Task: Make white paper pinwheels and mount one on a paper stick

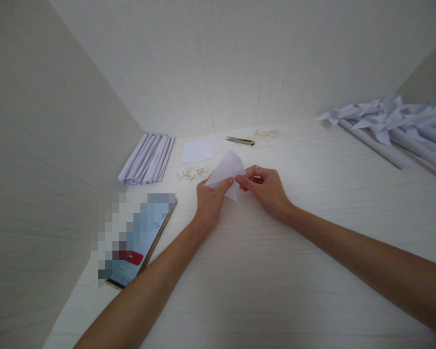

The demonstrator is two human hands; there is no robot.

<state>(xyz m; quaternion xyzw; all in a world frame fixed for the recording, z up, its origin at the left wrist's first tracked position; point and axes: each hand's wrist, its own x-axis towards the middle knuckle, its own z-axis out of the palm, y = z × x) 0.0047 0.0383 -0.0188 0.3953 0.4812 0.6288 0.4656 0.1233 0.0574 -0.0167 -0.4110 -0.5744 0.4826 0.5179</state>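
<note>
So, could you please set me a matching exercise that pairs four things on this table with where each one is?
Things:
1. folded paper
2. snips
3. phone
4. flat sheet

Places:
A. front left of the table
B. pinched between the left hand and the right hand
C. near the back wall, right of the flat sheet
D. between the bundle of paper rolls and the snips

Pairs: 1-B, 2-C, 3-A, 4-D.
</note>
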